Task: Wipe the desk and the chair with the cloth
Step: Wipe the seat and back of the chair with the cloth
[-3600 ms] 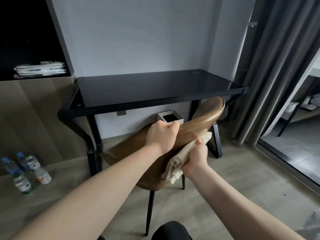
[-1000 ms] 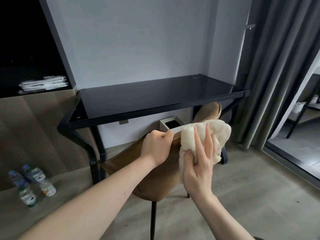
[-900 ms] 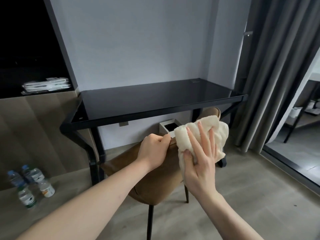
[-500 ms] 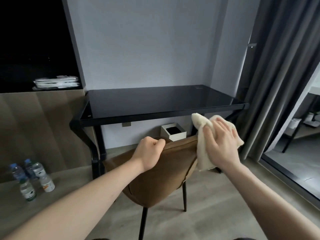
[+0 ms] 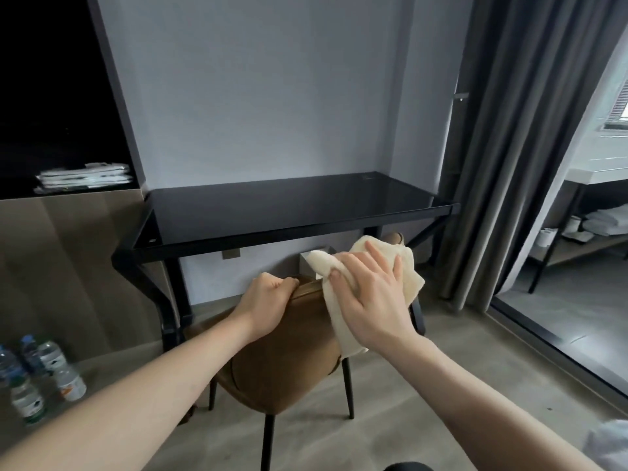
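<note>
- Steadying the brown chair (image 5: 289, 362), a person's left hand (image 5: 266, 302) clenches the top edge of its backrest, just in front of the black desk (image 5: 289, 205).
- The right hand (image 5: 368, 300) presses a cream cloth (image 5: 406, 266) flat against the backrest's upper right side, fingers spread and straight, thumb on the fabric.
- The cloth looks soft, light and limp, draping over the rim; a flat palm likely controls it best.
- The chair's shell appears smooth, leather-like and curved, on thin dark legs, so it probably tips easily; the top edge seems the sound place to hold.
- The desk's top is glossy, hard and dark.
</note>
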`<state>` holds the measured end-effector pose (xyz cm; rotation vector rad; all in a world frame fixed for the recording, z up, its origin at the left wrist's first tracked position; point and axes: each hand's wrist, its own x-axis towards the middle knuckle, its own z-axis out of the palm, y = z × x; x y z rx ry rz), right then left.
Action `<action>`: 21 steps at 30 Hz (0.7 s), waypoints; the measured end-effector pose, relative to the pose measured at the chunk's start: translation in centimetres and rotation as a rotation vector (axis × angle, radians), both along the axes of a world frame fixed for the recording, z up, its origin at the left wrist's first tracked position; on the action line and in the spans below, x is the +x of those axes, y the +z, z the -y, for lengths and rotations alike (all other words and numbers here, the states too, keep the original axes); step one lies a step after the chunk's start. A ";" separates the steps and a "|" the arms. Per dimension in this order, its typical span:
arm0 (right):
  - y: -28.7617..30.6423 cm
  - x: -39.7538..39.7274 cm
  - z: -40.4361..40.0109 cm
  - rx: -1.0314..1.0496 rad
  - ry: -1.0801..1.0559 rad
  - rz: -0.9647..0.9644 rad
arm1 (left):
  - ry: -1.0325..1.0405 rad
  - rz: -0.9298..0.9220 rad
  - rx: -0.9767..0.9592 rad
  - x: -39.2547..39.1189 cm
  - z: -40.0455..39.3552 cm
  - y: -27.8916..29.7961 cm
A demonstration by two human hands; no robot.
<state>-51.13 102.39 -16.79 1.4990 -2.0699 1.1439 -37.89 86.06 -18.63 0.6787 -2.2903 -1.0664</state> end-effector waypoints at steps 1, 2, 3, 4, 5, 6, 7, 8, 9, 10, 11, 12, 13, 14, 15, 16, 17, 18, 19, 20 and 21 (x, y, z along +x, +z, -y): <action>0.0 -1.0 -0.1 -0.027 -0.005 -0.006 | 0.000 0.009 0.006 -0.1 0.1 0.1; 0.1 -2.3 0.0 -0.055 -0.020 0.005 | 0.000 0.010 0.014 -0.2 0.1 0.3; 0.3 -3.7 0.2 -0.078 -0.040 0.034 | 0.004 0.009 0.018 -0.4 0.1 0.3; 0.6 -5.0 0.5 -0.095 -0.057 0.087 | 0.013 0.006 0.017 -0.5 0.2 0.2; 1.0 -6.2 0.8 -0.097 -0.065 0.157 | 0.022 -0.003 0.010 -0.6 0.2 0.1; 1.3 -7.3 1.1 -0.084 -0.063 0.225 | 0.030 -0.013 0.000 -0.7 0.2 0.0; 1.8 -8.3 1.3 -0.061 -0.060 0.291 | 0.035 -0.025 -0.002 -0.7 0.2 -0.2; 2.2 -9.3 1.5 -0.032 -0.070 0.362 | 0.040 -0.035 -0.003 -0.8 0.3 -0.2; 2.7 -10.3 1.6 -0.007 -0.085 0.438 | 0.047 -0.039 -0.006 -1.0 0.4 -0.3; 3.1 -11.5 1.9 0.005 -0.098 0.536 | 0.055 -0.039 -0.011 -1.2 0.4 -0.3; 3.5 -12.4 2.1 0.004 -0.096 0.652 | 0.063 -0.038 -0.016 -1.3 0.5 -0.3; 3.9 -13.1 2.4 -0.001 -0.090 0.757 | 0.067 -0.039 -0.019 -1.3 0.5 -0.3; 4.1 -13.7 2.7 -0.001 -0.094 0.823 | 0.071 -0.043 -0.016 -1.4 0.6 -0.3; 4.2 -14.1 3.0 0.005 -0.101 0.850 | 0.072 -0.048 -0.014 -1.3 0.7 -0.4; 4.3 -14.1 3.2 0.009 -0.103 0.856 | 0.069 -0.048 -0.013 -1.2 0.7 -0.4; 4.1 -14.0 3.2 0.007 -0.104 0.857 | 0.064 -0.046 -0.013 -1.2 0.7 -0.5; 3.9 -13.4 3.0 0.001 -0.103 0.855 | 0.058 -0.045 -0.011 -1.1 0.7 -0.6; 3.6 -12.8 2.8 -0.008 -0.099 0.843 | 0.054 -0.047 -0.009 -1.1 0.6 -0.7; 3.3 -11.9 2.4 -0.021 -0.094 0.813 | 0.053 -0.051 -0.007 -0.9 0.5 -0.7; 2.8 -11.0 2.0 -0.044 -0.092 0.775 | 0.059 -0.054 -0.011 -0.9 0.2 -0.6; 2.1 -9.9 1.7 -0.081 -0.091 0.749 | 0.065 -0.055 -0.014 -0.8 0.1 -0.5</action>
